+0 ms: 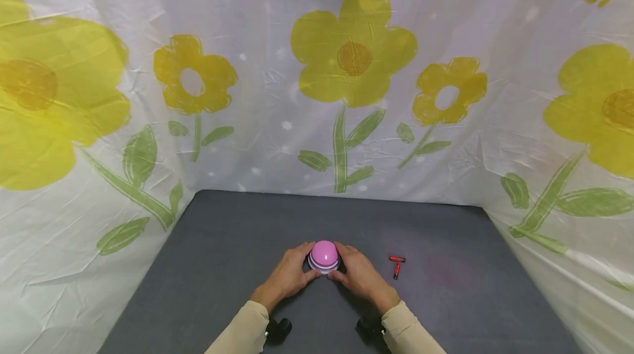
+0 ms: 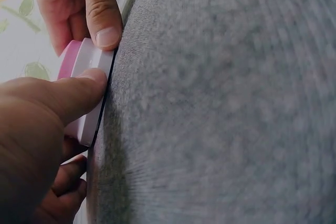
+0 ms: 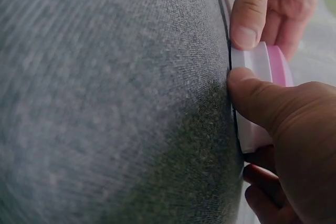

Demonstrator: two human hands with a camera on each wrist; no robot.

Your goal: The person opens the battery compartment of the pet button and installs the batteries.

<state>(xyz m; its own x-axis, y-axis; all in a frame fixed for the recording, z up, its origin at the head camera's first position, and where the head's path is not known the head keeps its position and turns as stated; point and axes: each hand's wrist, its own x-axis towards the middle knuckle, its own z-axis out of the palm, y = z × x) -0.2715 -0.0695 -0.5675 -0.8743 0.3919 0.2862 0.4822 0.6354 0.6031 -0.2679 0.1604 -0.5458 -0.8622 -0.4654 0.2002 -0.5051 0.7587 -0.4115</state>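
A round push button [image 1: 324, 254] with a glossy pink dome on a white base sits on the dark grey table, roughly in front of the person. The left hand [image 1: 289, 273] holds it from the left, thumb against the near side of the white base and fingers curving round behind. From the right, the right hand [image 1: 361, 273] grips it the same way. In the left wrist view both thumbs press on the white base [image 2: 93, 115], close over the cloth. Part of the far side of the button is hidden by the hands.
Two small red batteries [image 1: 397, 259] lie on the table right of the hands, one sideways and one pointing toward the person. The grey table [image 1: 238, 233] is bordered by white curtains [image 1: 267, 139] printed with yellow flowers. Black wrist cameras [image 1: 278, 332] sit beneath the sleeves.
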